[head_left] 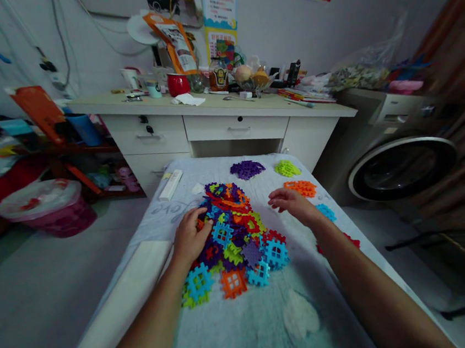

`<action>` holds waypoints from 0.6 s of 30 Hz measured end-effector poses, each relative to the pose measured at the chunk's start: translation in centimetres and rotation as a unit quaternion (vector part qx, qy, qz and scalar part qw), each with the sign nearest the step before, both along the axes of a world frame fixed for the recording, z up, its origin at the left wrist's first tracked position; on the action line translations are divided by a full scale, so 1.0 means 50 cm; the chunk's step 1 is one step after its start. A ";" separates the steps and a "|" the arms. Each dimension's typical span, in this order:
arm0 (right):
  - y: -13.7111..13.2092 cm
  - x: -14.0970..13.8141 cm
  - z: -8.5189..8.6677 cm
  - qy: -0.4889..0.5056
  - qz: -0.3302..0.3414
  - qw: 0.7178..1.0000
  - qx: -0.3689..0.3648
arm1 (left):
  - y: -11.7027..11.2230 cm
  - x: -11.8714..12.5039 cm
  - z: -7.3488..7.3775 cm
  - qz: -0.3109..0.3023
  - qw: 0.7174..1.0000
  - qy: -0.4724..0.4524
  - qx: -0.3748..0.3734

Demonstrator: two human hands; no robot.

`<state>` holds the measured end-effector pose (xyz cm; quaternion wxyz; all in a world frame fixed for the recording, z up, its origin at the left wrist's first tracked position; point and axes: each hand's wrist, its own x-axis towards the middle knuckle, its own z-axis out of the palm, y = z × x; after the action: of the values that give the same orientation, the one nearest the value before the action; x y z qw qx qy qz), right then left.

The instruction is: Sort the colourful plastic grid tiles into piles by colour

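A mixed heap of plastic interlocking tiles [235,240] in blue, orange, purple, green and red lies in the middle of a table covered with a pale cloth [240,328]. My left hand [190,236] rests on the heap's left edge, fingers curled into the tiles. My right hand [291,202] hovers to the right of the heap, fingers spread and loosely bent, holding nothing. Sorted small piles lie beyond: purple [247,168], green [287,168], orange [300,188], blue [326,212] and red [350,238], partly hidden behind my right forearm.
A white box [171,184] lies at the table's far left. Behind stands a white desk with drawers [211,126], crowded with cups, bottles and papers. A washing machine [401,162] is at the right, a pink bin with a plastic liner [47,210] at the left.
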<state>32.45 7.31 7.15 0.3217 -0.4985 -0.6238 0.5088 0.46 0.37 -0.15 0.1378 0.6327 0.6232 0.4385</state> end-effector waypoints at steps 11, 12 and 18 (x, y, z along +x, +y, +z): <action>-0.099 -0.002 -0.015 -0.294 0.190 0.935 0.059 | -0.001 0.001 0.002 -0.002 1.000 0.006 -0.002; -0.101 -0.002 -0.014 -0.285 0.188 0.938 0.056 | -0.001 0.000 0.001 -0.003 1.000 0.006 -0.002; -0.094 0.006 -0.016 -0.136 0.136 0.981 0.001 | 0.000 -0.002 -0.001 -0.006 1.000 0.008 0.006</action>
<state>32.73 2.62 6.36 0.1619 -0.4731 -0.7245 0.4745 0.37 0.39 -0.20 0.1317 0.6411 0.6178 0.4359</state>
